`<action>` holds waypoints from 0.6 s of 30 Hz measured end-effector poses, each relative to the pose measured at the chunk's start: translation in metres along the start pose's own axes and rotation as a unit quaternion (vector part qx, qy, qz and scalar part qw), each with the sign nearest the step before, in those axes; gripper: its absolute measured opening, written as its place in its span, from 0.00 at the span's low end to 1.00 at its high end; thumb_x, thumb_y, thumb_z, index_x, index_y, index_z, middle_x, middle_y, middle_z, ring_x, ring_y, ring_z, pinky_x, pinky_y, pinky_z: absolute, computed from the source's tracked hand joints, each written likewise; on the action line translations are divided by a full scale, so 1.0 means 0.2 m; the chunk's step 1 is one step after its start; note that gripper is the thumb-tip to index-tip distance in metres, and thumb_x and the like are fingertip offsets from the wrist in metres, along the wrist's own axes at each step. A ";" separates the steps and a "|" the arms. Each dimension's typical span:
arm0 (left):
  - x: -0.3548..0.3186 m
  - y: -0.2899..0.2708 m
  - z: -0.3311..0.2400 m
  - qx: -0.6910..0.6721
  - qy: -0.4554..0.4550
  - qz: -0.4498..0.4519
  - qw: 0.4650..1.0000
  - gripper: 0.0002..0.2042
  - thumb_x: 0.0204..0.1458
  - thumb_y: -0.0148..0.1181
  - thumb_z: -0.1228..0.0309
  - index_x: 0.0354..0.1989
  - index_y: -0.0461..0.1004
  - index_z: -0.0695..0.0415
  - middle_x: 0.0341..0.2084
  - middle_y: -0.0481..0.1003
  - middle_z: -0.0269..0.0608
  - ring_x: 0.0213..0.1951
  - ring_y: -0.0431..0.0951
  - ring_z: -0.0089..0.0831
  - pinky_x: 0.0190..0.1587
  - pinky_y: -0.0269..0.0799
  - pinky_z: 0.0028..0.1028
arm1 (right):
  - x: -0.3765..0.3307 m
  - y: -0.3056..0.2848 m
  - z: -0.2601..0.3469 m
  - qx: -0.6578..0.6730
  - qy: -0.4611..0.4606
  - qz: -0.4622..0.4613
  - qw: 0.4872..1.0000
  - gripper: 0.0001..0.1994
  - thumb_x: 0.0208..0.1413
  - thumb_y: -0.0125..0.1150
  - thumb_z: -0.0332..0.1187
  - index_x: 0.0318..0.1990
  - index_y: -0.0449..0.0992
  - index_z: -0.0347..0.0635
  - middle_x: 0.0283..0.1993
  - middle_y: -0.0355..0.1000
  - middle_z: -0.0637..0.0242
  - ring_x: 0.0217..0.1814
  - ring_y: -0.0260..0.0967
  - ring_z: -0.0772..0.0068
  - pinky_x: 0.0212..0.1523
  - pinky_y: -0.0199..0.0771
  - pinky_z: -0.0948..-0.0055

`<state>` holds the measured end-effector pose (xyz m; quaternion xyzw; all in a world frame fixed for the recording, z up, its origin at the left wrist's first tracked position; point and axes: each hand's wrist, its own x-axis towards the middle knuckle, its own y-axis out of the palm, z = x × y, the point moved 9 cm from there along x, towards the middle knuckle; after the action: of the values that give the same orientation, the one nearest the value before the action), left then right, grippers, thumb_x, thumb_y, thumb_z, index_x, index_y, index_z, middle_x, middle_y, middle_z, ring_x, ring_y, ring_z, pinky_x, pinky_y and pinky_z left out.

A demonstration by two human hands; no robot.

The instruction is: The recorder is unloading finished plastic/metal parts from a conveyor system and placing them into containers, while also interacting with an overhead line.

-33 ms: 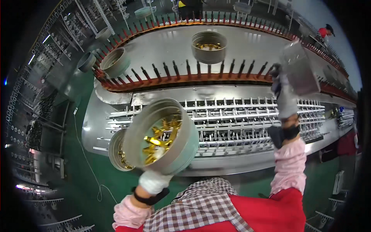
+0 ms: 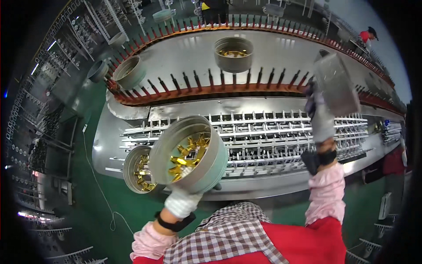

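Observation:
My left hand [image 2: 182, 203], in a white glove, grips a round grey-green tub [image 2: 213, 169] from below, its fingers mostly hidden under it. The tub tilts toward me, showing shiny gold-coloured metal fittings [image 2: 191, 154] inside. At the right, my gloved right hand [image 2: 320, 110] holds a second grey tub [image 2: 336, 83], tipped on its side above the conveyor edge and slightly blurred; its inside is hidden. Close to the left of the first tub, another tub [image 2: 128, 176] with gold fittings sits at the table's near edge.
Racks of silvery metal bars [image 2: 263, 143] cover the steel table [image 2: 103, 145]. Behind them curves a conveyor track [image 2: 206, 93] with upright dark pegs, around a raised steel surface holding a tub [image 2: 234, 64] of gold pieces. A tub [image 2: 130, 72] stands at the left bend. A person [image 2: 368, 34] is far right.
The tub in my left hand has shifted slightly right and down, uncovering more of the tub beside it. The tub in my right hand has moved a little down and left.

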<state>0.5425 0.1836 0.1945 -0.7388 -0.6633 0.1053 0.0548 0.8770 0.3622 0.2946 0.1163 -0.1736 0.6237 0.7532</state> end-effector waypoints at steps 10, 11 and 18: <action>0.19 0.20 0.46 -0.054 0.040 0.008 0.998 0.15 0.58 0.39 0.65 0.46 0.68 0.60 0.37 0.75 0.44 0.36 0.75 0.34 0.39 0.70 0.33 | -0.81 -0.17 -0.36 -0.075 0.088 0.058 0.992 0.20 0.59 0.46 0.48 0.46 0.69 0.39 0.34 0.71 0.68 0.18 0.61 0.86 0.17 0.58 0.88; 0.19 0.20 0.48 -0.033 0.052 0.000 0.998 0.15 0.58 0.39 0.65 0.45 0.68 0.59 0.38 0.74 0.44 0.37 0.75 0.35 0.40 0.70 0.34 | -0.86 -0.17 -0.43 -0.033 0.107 0.070 0.991 0.20 0.60 0.44 0.48 0.44 0.70 0.39 0.31 0.71 0.69 0.18 0.61 0.86 0.17 0.59 0.87; 0.09 0.25 0.52 0.547 0.138 0.002 0.826 0.14 0.58 0.37 0.67 0.44 0.69 0.58 0.42 0.73 0.43 0.43 0.73 0.38 0.49 0.67 0.39 | -1.01 -0.08 -0.58 -0.168 0.096 0.118 0.974 0.18 0.61 0.42 0.45 0.33 0.73 0.41 0.19 0.69 0.72 0.19 0.64 0.82 0.21 0.64 0.82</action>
<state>0.5684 0.1893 0.0815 -0.5960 -0.4809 0.3481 0.5407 0.8743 0.2218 0.1077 -0.0936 -0.2155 0.6784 0.6961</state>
